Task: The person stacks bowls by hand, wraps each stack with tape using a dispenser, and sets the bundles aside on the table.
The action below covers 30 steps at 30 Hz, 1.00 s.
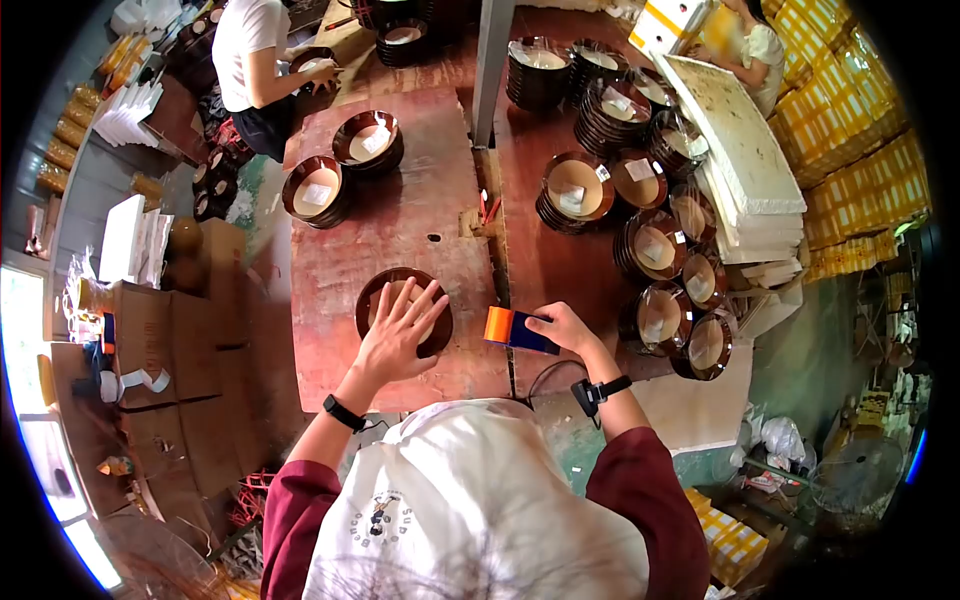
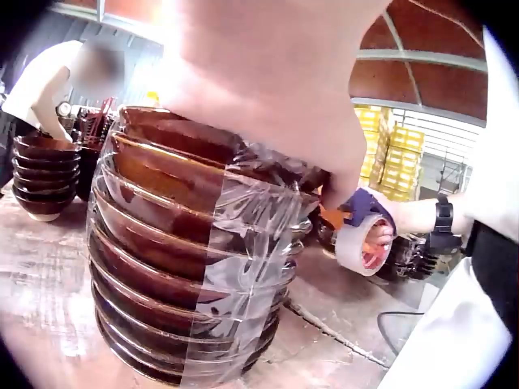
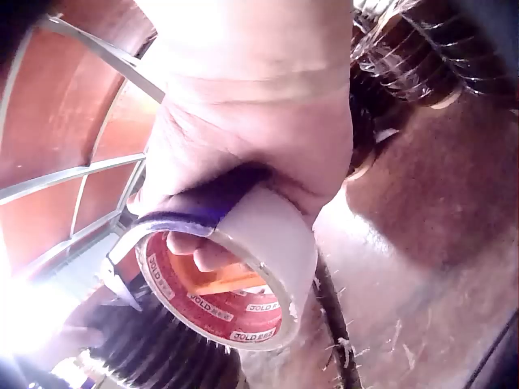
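A stack of brown glazed bowls (image 1: 372, 305) (image 2: 162, 235) stands on the table in front of the person, clear tape (image 2: 235, 267) running down its side. The left hand (image 1: 402, 335) (image 2: 276, 73) lies over the top of the stack, fingers spread and straight. To its right, the right hand (image 1: 565, 328) (image 3: 251, 138) grips a tape dispenser (image 1: 520, 330) with a blue and orange body. A roll of tape (image 2: 357, 247) (image 3: 280, 243) with a red inner core sits in the dispenser. In the right wrist view, fingertips show through the roll's core.
Two bowl stacks (image 1: 368, 138) stand farther back on the left board. Several wrapped stacks (image 1: 655, 245) fill the table's right side, beside white foam sheets (image 1: 735, 140). A grey post (image 1: 493, 70) rises between the boards. Another person (image 1: 250, 60) works at the back left.
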Available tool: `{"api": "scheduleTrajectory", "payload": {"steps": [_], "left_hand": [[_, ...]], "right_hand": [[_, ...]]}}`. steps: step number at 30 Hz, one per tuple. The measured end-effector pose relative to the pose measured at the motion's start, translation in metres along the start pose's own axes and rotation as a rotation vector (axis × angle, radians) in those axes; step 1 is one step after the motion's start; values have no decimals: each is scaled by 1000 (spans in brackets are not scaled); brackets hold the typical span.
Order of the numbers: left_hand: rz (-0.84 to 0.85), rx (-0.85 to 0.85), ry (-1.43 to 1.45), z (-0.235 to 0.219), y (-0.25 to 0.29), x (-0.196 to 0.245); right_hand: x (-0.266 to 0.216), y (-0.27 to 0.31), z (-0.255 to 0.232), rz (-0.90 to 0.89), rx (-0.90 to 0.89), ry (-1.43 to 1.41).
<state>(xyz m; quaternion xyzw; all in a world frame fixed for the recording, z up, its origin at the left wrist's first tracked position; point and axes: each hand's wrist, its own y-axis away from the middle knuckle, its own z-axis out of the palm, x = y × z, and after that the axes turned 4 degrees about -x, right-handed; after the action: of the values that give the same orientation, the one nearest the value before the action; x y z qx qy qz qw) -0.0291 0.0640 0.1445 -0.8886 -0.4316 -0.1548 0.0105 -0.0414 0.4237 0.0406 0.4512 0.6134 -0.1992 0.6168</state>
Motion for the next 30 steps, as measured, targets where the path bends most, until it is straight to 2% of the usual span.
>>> {"api": "scheduleTrajectory", "payload": {"steps": [6,9,11,12,15,19,21,22,23,25,27,29,30], "left_hand": [[-21,-45,26,-2,-8,6],[-28,-68,4,-6,-13,12],[-17,-66,-15,-3,-14,10],[-12,-60,-12,-2,-12,9],[-23,-37,-5,1,-6,5],[-27,-56,-27,-1,-8,14],[-9,-69,-39,-3,-6,12],[-25,-78,-35,-3,-3,9],[-37,-85,-29,1,1,6],[-42,-71,-27,1,-2,5],[-19,-61,-32,2,-5,8],[-17,-53,-35,3,-4,8],[-17,-45,-38,5,-2,7]], "right_hand": [[-12,15,-15,-5,-104,-54],[-18,21,-23,-12,-154,109],[-17,26,-18,-85,-83,23],[-26,29,-24,-69,-88,239],[-6,56,-41,61,-33,337],[-8,112,-47,115,76,206],[-28,134,-57,153,45,225],[-30,145,-69,242,34,340],[-13,159,-78,207,100,339],[-24,180,-88,226,131,322],[-32,181,-86,280,100,482],[-46,169,-71,388,142,547],[-40,162,-62,368,174,610]]}}
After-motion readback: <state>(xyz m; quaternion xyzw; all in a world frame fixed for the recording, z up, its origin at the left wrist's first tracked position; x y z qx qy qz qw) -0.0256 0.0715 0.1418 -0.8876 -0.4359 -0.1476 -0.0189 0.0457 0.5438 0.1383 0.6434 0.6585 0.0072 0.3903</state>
